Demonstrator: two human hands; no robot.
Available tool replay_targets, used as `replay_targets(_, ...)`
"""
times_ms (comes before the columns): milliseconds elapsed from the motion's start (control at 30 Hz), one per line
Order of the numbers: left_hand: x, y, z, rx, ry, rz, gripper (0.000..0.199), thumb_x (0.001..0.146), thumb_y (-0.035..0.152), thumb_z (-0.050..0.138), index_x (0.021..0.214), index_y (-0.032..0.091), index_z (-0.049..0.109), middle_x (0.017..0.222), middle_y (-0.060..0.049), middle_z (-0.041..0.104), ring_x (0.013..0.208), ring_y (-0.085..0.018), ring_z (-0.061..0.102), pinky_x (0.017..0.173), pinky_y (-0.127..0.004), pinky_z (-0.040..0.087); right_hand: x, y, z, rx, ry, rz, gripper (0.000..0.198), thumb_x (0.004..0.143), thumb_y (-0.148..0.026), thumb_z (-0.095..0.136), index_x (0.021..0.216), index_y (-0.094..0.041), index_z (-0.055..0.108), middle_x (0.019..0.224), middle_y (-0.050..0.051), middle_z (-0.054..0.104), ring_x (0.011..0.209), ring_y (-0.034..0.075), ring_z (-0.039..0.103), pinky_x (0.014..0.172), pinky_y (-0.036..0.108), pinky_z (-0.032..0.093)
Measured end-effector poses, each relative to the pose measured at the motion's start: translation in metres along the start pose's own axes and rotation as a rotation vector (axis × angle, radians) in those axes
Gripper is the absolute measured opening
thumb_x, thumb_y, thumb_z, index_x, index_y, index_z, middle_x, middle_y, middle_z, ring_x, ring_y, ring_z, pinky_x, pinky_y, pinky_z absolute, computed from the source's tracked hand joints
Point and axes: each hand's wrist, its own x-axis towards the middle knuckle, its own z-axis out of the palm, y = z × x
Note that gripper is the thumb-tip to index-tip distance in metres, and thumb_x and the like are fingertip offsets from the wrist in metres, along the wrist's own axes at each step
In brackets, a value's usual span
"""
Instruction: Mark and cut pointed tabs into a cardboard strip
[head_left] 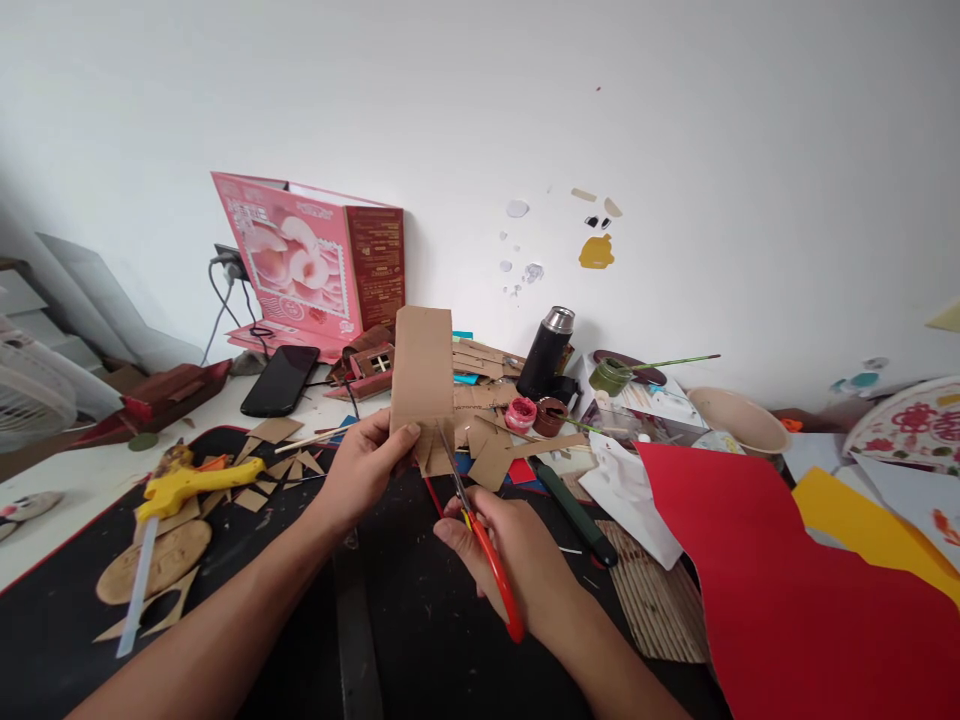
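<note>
My left hand (373, 455) is closed on the lower left edge of a tall brown cardboard piece (422, 365), thumb in front, holding it upright above the black mat. In my right hand (517, 545) is a pair of scissors (497, 575) with red and yellow handles, fingers wrapped round the grips. The scissor blades point up and lie against the lower part of the cardboard, near a slit and a narrow flap there. Whether the blades are fully closed I cannot tell.
A yellow hot glue gun (191, 485) and cardboard scraps (259, 495) lie on the left. Behind stand a phone (280, 381), a pink box (300, 265), a black thermos (545, 355) and paint jars (521, 414). A green-handled cutter (574, 510) and red sheet (795, 590) are at right.
</note>
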Motion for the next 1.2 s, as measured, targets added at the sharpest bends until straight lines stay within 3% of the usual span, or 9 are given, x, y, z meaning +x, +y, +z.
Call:
replay_targets(133,0.0009,-0.0017,-0.0013,0.011,0.003,0.001,0.044,0.077,0.050,0.084,0.062,0.022,0.053,0.054,0.005,0.048,0.048,-0.009,0.037,0.047,-0.024,0.029,0.0004,-0.0018,0.0007,-0.013,0.030,-0.021,0.030,0.108,-0.053,0.068,0.103,-0.023,0.072,0.066,0.000,0.069,0.057,0.021,0.069,0.060,0.029,0.048)
replay_targets(300,0.0016,-0.0020,-0.0012,0.048,-0.015,0.006,0.043,0.076,0.052,0.083,0.062,0.022,0.054,0.053,0.005,0.047,0.048,-0.010,0.038,0.048,-0.024,0.029,0.0011,-0.0015,-0.0002,-0.078,0.077,-0.071,0.029,0.109,-0.046,0.066,0.095,-0.021,0.071,0.083,0.005,0.079,0.073,0.022,0.074,0.068,0.030,0.049)
replay_targets(467,0.0021,-0.0031,-0.0013,0.050,-0.023,0.008,0.043,0.078,0.053,0.082,0.063,0.023,0.054,0.052,0.005,0.046,0.048,-0.010,0.036,0.047,-0.024,0.028,0.0017,-0.0001,0.0006,-0.094,0.079,-0.089,0.029,0.110,-0.044,0.066,0.091,-0.022,0.069,0.078,0.004,0.076,0.069,0.021,0.070,0.067,0.029,0.046)
replay_targets(733,0.0026,-0.0036,0.0007,0.040,-0.014,-0.010,0.045,0.076,0.053,0.083,0.061,0.023,0.052,0.051,0.005,0.046,0.047,-0.010,0.037,0.047,-0.024,0.027,0.0037,0.0023,0.0044,-0.108,0.106,-0.079,0.023,0.109,-0.031,0.066,0.087,-0.022,0.066,0.086,0.007,0.081,0.078,0.023,0.076,0.073,0.030,0.048)
replay_targets(1200,0.0038,-0.0062,0.0012,0.010,-0.017,-0.035,0.047,0.074,0.054,0.086,0.062,0.022,0.055,0.052,0.006,0.045,0.047,-0.008,0.035,0.047,-0.022,0.026,0.0048,-0.0001,0.0068,-0.194,0.127,-0.024,0.020,0.109,-0.027,0.062,0.091,-0.021,0.069,0.085,0.007,0.082,0.079,0.024,0.078,0.070,0.027,0.045)
